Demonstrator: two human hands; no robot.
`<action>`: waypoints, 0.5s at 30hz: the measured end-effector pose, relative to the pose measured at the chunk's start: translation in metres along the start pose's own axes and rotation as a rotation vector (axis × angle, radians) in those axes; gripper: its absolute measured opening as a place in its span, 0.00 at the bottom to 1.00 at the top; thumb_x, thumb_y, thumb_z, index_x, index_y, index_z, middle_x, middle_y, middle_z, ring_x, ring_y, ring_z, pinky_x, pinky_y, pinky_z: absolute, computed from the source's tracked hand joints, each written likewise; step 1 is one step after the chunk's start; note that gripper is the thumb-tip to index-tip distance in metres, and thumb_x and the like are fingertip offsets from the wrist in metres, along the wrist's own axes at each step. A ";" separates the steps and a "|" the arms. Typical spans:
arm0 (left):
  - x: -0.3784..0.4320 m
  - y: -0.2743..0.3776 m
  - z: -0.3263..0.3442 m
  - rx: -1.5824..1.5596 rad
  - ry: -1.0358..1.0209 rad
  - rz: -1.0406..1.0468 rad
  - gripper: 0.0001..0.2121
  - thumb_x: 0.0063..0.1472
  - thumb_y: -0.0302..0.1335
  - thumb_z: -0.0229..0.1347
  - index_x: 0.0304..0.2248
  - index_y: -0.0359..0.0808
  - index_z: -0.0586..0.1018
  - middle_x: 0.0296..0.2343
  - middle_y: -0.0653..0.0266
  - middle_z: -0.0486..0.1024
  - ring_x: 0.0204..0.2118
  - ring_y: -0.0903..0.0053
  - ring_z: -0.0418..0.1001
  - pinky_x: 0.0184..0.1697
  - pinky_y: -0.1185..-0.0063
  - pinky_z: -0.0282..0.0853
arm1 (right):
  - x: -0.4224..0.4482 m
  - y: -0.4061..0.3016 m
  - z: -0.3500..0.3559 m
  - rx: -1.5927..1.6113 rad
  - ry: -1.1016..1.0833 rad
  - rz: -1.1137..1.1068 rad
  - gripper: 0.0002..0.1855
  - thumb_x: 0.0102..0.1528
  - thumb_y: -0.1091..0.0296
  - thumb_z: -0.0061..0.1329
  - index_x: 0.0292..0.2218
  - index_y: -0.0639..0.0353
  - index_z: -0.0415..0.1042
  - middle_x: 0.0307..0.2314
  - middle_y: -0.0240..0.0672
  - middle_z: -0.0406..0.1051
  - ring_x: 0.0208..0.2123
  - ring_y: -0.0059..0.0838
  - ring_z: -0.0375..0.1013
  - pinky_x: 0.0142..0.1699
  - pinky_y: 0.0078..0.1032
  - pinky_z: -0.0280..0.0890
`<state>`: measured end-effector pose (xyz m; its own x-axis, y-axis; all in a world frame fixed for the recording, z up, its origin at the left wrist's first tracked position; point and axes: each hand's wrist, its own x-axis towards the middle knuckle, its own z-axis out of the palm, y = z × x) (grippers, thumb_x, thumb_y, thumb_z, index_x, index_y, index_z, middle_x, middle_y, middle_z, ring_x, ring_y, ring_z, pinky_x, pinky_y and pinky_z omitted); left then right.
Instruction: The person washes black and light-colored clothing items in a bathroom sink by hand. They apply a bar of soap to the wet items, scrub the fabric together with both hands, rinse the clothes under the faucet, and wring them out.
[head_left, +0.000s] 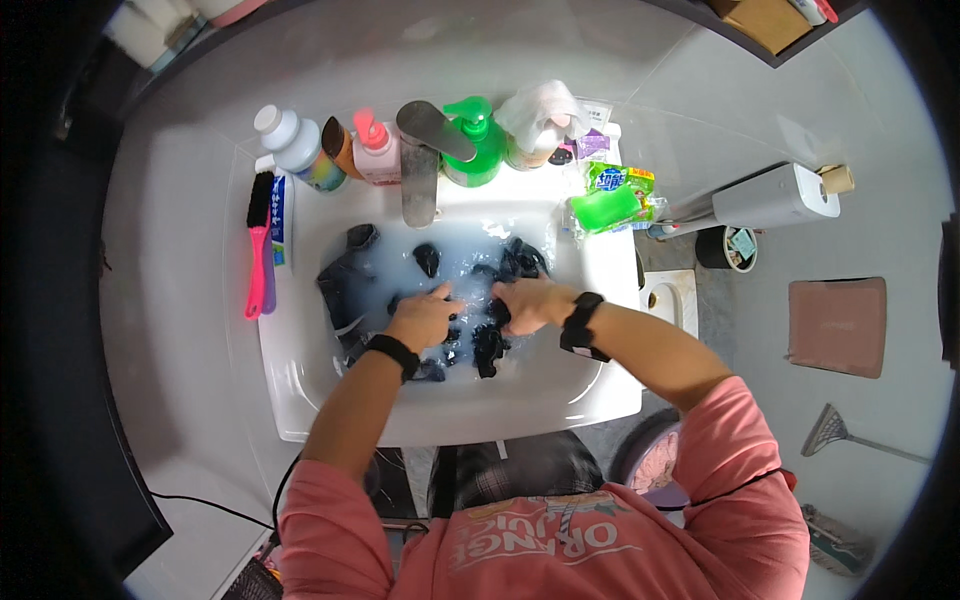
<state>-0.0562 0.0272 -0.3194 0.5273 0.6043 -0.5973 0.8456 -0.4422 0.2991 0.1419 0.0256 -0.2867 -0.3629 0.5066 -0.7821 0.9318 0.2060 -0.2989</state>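
A white sink (352, 416) holds cloudy, bluish water with dark wet cloth (345, 289) in it, partly under the surface. My left hand (424, 319) is over the middle of the water, palm down, its fingers at the dark cloth; whether they grip it is unclear. To its right, my right hand (529, 304) has its fingers curled around part of the black cloth (489, 349), which bunches above and below the hand. Both wrists wear black bands. The cloth's submerged parts are hidden by the water.
Behind the basin stand a metal faucet (418, 180), a green pump bottle (476, 150), a pink pump bottle (377, 154) and a white-capped bottle (296, 146). A green soap bar (606, 208) lies on its wrapper at the right rim; a pink-handled brush (256, 262) rests at the left rim.
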 end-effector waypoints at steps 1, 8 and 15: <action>-0.009 0.002 -0.005 -0.014 0.001 -0.002 0.20 0.48 0.20 0.46 0.42 0.50 0.72 0.48 0.66 0.59 0.43 0.67 0.66 0.42 0.73 0.64 | -0.015 0.001 -0.007 0.108 0.084 -0.056 0.24 0.46 0.54 0.48 0.42 0.56 0.61 0.31 0.43 0.69 0.38 0.43 0.67 0.42 0.35 0.61; -0.050 0.031 -0.031 -0.063 0.176 0.221 0.14 0.40 0.16 0.51 0.31 0.35 0.73 0.34 0.63 0.65 0.37 0.62 0.65 0.36 0.70 0.66 | -0.064 0.017 -0.008 0.132 0.348 -0.314 0.12 0.43 0.64 0.52 0.29 0.58 0.66 0.21 0.42 0.68 0.26 0.43 0.69 0.31 0.33 0.63; -0.065 0.045 -0.043 -0.085 0.238 0.324 0.16 0.37 0.15 0.51 0.31 0.34 0.73 0.34 0.62 0.65 0.36 0.63 0.65 0.35 0.71 0.66 | -0.111 0.010 -0.022 0.205 0.472 -0.450 0.10 0.38 0.71 0.50 0.25 0.61 0.64 0.19 0.42 0.67 0.22 0.44 0.67 0.28 0.34 0.62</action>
<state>-0.0489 -0.0035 -0.2355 0.7637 0.5834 -0.2763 0.6311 -0.5847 0.5097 0.1909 -0.0106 -0.1911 -0.6373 0.7291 -0.2496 0.6554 0.3424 -0.6732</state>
